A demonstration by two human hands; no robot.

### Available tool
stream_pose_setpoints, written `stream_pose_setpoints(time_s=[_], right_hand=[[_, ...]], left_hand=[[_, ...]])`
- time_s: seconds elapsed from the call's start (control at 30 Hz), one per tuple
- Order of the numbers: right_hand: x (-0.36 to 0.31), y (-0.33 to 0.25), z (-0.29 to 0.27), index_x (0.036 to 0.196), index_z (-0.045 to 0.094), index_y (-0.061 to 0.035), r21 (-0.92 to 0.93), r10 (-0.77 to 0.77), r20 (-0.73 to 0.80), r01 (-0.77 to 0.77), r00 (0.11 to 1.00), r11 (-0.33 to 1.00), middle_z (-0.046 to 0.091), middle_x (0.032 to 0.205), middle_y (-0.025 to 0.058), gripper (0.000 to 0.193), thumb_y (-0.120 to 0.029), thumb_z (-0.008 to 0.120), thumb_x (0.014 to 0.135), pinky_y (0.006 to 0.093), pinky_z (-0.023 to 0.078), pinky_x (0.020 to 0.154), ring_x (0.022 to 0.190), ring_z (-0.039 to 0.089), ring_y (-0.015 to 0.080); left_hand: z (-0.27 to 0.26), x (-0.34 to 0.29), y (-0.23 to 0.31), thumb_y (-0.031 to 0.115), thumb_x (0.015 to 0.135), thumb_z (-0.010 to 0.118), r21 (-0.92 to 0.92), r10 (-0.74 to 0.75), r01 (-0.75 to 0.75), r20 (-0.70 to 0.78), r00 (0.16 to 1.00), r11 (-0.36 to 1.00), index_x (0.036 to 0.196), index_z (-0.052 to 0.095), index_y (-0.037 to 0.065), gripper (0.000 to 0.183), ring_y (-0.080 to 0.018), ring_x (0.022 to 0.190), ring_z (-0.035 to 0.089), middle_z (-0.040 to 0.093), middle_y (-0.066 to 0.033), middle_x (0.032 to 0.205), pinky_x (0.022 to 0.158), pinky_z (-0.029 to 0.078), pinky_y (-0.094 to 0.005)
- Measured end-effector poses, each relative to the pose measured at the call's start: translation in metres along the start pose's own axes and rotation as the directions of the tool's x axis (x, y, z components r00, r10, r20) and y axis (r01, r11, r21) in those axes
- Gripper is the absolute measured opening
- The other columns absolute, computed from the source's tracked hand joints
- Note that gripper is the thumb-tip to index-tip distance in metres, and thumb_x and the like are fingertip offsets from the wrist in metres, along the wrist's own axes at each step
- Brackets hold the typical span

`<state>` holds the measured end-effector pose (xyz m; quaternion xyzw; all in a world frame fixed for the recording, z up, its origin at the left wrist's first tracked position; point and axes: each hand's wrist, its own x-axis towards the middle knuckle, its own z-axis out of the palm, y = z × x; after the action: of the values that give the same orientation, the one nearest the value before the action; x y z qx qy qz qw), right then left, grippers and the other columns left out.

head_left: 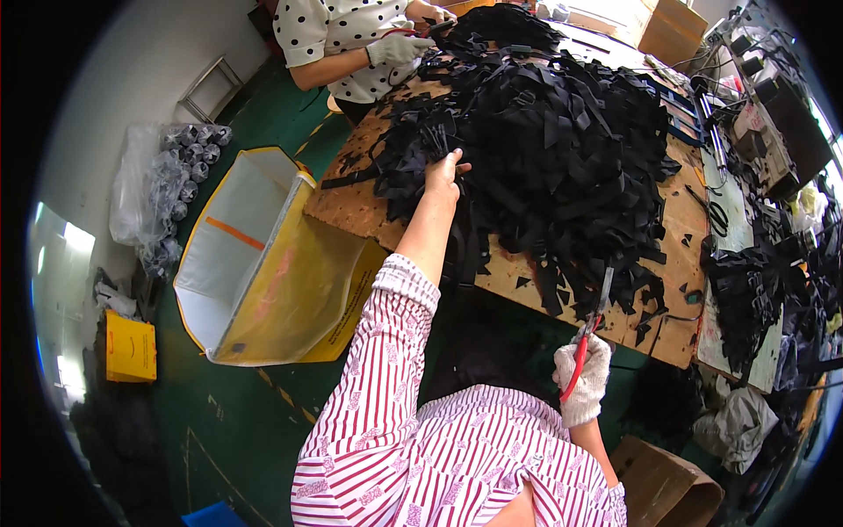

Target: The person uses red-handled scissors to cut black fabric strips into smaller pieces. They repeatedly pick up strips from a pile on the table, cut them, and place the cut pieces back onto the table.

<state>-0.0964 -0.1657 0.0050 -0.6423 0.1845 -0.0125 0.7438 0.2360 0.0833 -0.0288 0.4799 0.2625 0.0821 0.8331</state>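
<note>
My bare left hand (446, 176) reaches out to the left side of a big heap of black webbing straps (553, 132). Its fingers are closed around a small bunch of black straps (435, 139), whose ends stick up beyond the fingers. At the table's front edge, my right hand (582, 373) wears a whitish knit glove. It grips a pair of red-handled scissors (578, 364), blades pointing away from me and up towards the hanging strap ends. The glove hides part of the handles.
A wooden table (518, 255) bears the heap and black scraps. A yellow-and-white collapsible bin (290, 290) stands left of it. Across the far left corner, a co-worker in a dotted shirt (351, 44) works with gloved hands. Black scissors (718, 215) lie at right; a cardboard box (667, 483) sits below.
</note>
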Motion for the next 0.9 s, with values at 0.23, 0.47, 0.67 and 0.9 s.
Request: stream_pose_setpoints(time_s=[0.23, 0.47, 0.67, 0.9], right_hand=[[0.001, -0.001, 0.003, 0.109, 0.040, -0.0037, -0.035, 0.039, -0.014, -0.040, 0.999, 0.999, 0.053, 0.075, 0.0019, 0.039, -0.006, 0.065, 0.078, 0.0197, 0.042, 0.048, 0.054, 0.048, 0.0070], [-0.002, 0.003, 0.004, 0.107, 0.041, -0.0037, -0.019, -0.013, 0.012, 0.013, 1.000, 1.000, 0.051, 0.073, 0.0011, 0.038, -0.006, 0.065, 0.076, 0.0205, 0.042, 0.046, 0.051, 0.047, 0.0077], [0.012, -0.004, 0.002, 0.111, 0.039, -0.0029, 0.016, 0.009, 0.107, -0.011, 0.994, 1.000, 0.054, 0.077, 0.0022, 0.045, -0.007, 0.069, 0.078, 0.0186, 0.042, 0.049, 0.055, 0.049, 0.0058], [0.023, -0.023, 0.019, 0.117, 0.039, -0.0050, 0.075, -0.091, 0.137, 0.081, 0.986, 0.994, 0.058, 0.102, 0.0081, 0.050, -0.002, 0.068, 0.077, 0.0225, 0.049, 0.067, 0.076, 0.055, 0.0094]], left_hand=[[-0.012, -0.059, 0.023, -0.001, 0.075, 0.065, -0.085, 0.476, -0.494, -0.172, 0.863, 0.865, 0.095, 0.056, 0.003, 0.023, -0.0093, 0.061, 0.052, 0.059, -0.0024, 0.085, 0.054, 0.040, -0.0227], [-0.050, -0.125, 0.089, 0.012, 0.079, 0.069, -0.326, 0.419, -0.411, -0.048, 0.907, 0.852, 0.116, 0.052, 0.001, 0.042, -0.0190, 0.097, 0.056, 0.056, -0.0047, 0.111, 0.085, 0.049, -0.0341], [-0.051, -0.215, 0.066, 0.007, 0.084, 0.064, 0.224, 0.548, -0.809, 0.635, 0.544, 0.543, 0.123, 0.047, 0.006, 0.043, -0.0069, 0.090, 0.049, 0.049, 0.0021, 0.103, 0.081, 0.043, -0.0212], [-0.065, -0.255, -0.026, 0.015, 0.088, 0.058, 0.058, -0.165, 0.172, 0.679, 0.716, 0.983, 0.138, 0.035, 0.008, 0.056, -0.0017, 0.097, 0.046, 0.041, 0.0051, 0.129, 0.083, 0.040, -0.0173]])
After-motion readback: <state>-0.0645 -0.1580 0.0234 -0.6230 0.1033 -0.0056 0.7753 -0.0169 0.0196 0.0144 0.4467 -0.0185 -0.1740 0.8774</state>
